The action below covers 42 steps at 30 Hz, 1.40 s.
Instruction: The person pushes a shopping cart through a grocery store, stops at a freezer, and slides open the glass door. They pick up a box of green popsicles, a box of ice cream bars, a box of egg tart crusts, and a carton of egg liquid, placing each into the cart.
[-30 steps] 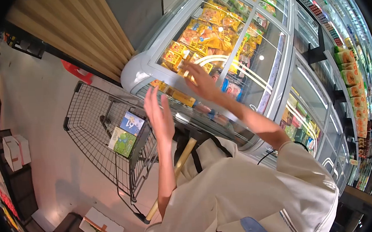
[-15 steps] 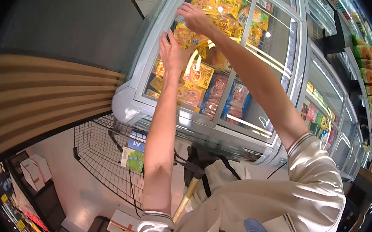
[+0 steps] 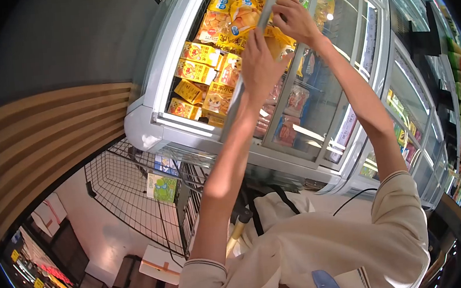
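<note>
A glass sliding lid (image 3: 271, 10) of a chest freezer (image 3: 147, 104) stands slid to the right, baring yellow bags (image 3: 215, 27) and yellow boxes (image 3: 194, 70) at the left. My left hand (image 3: 259, 64) rests against the lid's frame, fingers stretched upward and thumb apart, holding no package. Farther along the same frame, my right hand (image 3: 295, 20) has its fingers curled at the edge. Red-and-blue packs of meat (image 3: 295, 102) show through the glass below my right forearm.
A wire shopping cart (image 3: 127, 180) with a green-and-white box (image 3: 162, 187) stands at lower left. Wooden slats (image 3: 48, 132) border the freezer's left side. More glass-topped freezers (image 3: 411, 106) line the right. White boxes (image 3: 159, 264) sit at the bottom left.
Both hands have moved right with the lid, and the freezer's left section is now uncovered. My right hand's fingers are more curled. The view has shifted slightly.
</note>
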Each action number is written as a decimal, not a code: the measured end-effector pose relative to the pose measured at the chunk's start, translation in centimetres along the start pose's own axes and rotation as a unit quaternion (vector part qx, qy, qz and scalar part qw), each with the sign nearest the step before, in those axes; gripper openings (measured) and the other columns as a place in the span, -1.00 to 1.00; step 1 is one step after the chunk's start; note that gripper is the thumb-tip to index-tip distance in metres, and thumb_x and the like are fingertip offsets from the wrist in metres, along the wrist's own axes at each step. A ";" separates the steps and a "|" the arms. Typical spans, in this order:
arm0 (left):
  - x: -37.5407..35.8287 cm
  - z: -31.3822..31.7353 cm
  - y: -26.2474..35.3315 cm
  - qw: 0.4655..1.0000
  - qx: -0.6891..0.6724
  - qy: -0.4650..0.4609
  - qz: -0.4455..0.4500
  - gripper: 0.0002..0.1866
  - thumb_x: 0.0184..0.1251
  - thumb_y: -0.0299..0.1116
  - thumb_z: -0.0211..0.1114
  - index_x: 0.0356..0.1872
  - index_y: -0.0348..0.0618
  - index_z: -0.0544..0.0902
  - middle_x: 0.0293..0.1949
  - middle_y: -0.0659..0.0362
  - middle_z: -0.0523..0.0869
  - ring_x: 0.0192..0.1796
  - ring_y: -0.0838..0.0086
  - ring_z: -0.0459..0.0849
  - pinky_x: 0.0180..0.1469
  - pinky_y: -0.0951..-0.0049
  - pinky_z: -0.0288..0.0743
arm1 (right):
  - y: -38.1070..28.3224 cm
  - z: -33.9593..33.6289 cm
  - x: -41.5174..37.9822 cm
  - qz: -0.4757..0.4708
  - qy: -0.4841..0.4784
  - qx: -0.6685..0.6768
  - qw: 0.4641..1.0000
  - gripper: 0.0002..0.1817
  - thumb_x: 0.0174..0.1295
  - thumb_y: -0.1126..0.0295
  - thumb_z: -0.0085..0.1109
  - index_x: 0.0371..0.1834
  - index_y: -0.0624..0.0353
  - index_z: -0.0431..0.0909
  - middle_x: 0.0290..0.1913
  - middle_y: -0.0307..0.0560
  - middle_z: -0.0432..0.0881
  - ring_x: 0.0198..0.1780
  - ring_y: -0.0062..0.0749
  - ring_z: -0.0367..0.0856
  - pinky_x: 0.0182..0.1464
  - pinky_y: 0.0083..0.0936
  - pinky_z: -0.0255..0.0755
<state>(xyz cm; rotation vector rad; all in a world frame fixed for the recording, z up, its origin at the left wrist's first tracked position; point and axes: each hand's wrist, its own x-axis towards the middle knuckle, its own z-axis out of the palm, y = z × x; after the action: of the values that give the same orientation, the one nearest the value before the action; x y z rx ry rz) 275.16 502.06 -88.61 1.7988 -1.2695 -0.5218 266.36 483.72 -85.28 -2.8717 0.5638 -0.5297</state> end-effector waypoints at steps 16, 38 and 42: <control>-1.1 2.1 -0.5 0.841 -0.507 -0.077 -0.173 -0.30 0.64 -0.11 0.06 0.57 -0.41 0.18 0.59 -0.20 0.24 0.63 0.08 0.21 0.57 0.23 0.14 | -0.2 -3.7 -7.8 0.039 -0.059 -0.091 0.993 -0.82 0.36 0.38 0.20 -0.06 0.18 0.69 -0.01 -0.12 0.73 0.21 -0.14 0.61 0.36 -0.17 0.36; -1.9 7.4 -26.1 0.878 -0.100 -0.279 -0.376 0.01 0.41 0.12 0.31 0.64 -0.30 0.07 0.49 -0.18 0.41 0.50 0.15 0.42 0.50 0.16 0.28 | -14.0 27.8 -11.2 0.871 0.115 0.202 0.432 -0.40 0.65 -0.02 -0.41 0.26 0.28 0.47 0.26 0.32 0.59 0.29 0.24 0.54 0.34 0.06 0.37; -0.7 4.2 -22.9 0.834 -0.204 -0.351 -0.374 0.10 0.38 0.35 0.20 0.70 -0.12 -0.05 0.68 -0.03 0.11 0.69 0.14 0.06 0.66 0.06 -0.07 | -13.1 27.0 -10.2 0.908 0.185 0.150 0.345 -0.39 0.64 -0.01 -0.41 0.20 0.26 0.56 0.24 0.30 0.63 0.31 0.20 0.54 0.37 0.05 0.33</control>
<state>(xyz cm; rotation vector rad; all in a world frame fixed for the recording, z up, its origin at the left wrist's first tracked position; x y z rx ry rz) 284.50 503.78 -109.85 1.7176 -0.7127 -1.8825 271.97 502.24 -110.37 -0.3042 2.4627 -0.5088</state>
